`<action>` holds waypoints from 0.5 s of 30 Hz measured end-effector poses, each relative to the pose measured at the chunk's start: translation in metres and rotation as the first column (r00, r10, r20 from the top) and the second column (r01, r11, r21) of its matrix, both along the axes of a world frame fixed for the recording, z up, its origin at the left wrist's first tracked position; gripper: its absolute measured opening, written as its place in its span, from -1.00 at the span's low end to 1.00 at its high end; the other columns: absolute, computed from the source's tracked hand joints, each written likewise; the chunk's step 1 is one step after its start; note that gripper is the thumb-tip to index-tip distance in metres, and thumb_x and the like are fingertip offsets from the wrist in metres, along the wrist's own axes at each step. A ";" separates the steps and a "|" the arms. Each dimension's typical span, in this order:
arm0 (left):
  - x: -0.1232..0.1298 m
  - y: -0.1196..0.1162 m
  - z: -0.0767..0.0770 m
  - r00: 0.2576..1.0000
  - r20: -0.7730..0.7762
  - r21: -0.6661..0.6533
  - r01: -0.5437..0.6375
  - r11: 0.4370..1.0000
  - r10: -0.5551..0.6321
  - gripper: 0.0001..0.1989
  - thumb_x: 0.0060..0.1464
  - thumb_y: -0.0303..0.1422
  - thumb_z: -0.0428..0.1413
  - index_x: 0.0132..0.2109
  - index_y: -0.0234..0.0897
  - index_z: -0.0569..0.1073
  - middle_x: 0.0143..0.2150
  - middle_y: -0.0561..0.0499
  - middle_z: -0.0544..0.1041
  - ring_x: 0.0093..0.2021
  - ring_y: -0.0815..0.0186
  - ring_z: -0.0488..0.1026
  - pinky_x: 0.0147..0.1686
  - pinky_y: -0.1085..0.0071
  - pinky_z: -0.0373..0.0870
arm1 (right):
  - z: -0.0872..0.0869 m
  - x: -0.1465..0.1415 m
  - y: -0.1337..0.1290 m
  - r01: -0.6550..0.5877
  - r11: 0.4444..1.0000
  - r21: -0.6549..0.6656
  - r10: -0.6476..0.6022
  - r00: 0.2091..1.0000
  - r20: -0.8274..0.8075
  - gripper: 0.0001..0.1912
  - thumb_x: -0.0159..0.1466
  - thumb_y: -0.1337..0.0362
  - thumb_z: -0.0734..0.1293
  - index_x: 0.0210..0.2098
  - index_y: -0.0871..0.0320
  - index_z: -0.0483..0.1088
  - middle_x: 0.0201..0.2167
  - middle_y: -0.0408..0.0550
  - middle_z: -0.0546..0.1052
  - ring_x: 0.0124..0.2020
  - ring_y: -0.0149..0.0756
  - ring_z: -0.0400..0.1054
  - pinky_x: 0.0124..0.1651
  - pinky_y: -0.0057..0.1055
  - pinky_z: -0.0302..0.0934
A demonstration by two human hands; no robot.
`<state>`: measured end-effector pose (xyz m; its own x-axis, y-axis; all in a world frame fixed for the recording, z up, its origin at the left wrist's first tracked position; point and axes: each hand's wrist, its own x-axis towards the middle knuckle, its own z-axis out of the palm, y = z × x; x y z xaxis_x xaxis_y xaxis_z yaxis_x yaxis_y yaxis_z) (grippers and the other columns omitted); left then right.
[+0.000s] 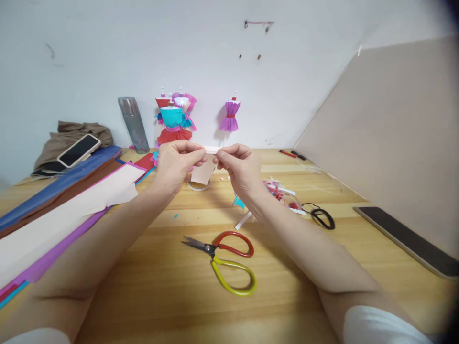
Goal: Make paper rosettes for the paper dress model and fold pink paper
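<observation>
Pinched between both hands is a pale strip of paper (pixel 212 150), raised above the table and stretched sideways. My left hand (pixel 175 162) grips its left end with thumb and finger. At the other end, the fingertips of my right hand (pixel 239 165) are closed on it. Just below the strip shows a pale pinkish piece of paper (pixel 202 174) over a white ring-shaped object (pixel 199 188); I cannot tell whether that piece joins the strip. Scissors (pixel 211 249) with one red and one yellow handle lie partly spread on the wooden table (pixel 150 267), nearer to me.
Coloured paper sheets (pixel 71 205) are stacked at the left, near a phone (pixel 79 150) and a bottle (pixel 133 124). Miniature paper dresses (pixel 172 117) and a purple one (pixel 230 117) stand by the wall. Right are paper scraps (pixel 276 188), a black cord loop (pixel 324 219) and a dark flat device (pixel 409 239).
</observation>
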<state>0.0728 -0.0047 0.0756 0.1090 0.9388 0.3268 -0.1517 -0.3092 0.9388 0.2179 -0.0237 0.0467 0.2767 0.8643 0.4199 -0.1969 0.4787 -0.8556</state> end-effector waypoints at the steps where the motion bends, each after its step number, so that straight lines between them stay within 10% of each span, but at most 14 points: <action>1: 0.000 -0.001 0.000 1.000 -0.002 0.001 -0.011 1.000 0.011 -0.85 -0.25 -0.40 0.32 -0.44 -0.34 0.57 -0.54 0.03 0.57 -0.50 0.36 0.52 -0.39 0.46 0.46 | 0.000 0.000 0.000 0.000 1.000 0.004 0.000 1.000 -0.009 -0.82 -0.06 0.26 0.52 -0.53 0.14 0.45 -0.61 -0.18 0.54 -0.55 -0.43 0.38 -0.40 -0.42 0.29; 15: 0.005 -0.001 -0.004 0.999 0.048 0.034 -0.005 0.999 0.004 -0.83 -0.23 -0.39 0.31 -0.44 -0.33 0.49 -0.58 0.04 0.55 -0.54 0.36 0.51 -0.45 0.45 0.46 | 0.000 -0.003 -0.004 0.046 0.999 0.007 -0.046 0.999 0.012 -0.84 -0.03 0.26 0.49 -0.52 0.14 0.43 -0.60 -0.18 0.54 -0.53 -0.40 0.40 -0.39 -0.40 0.33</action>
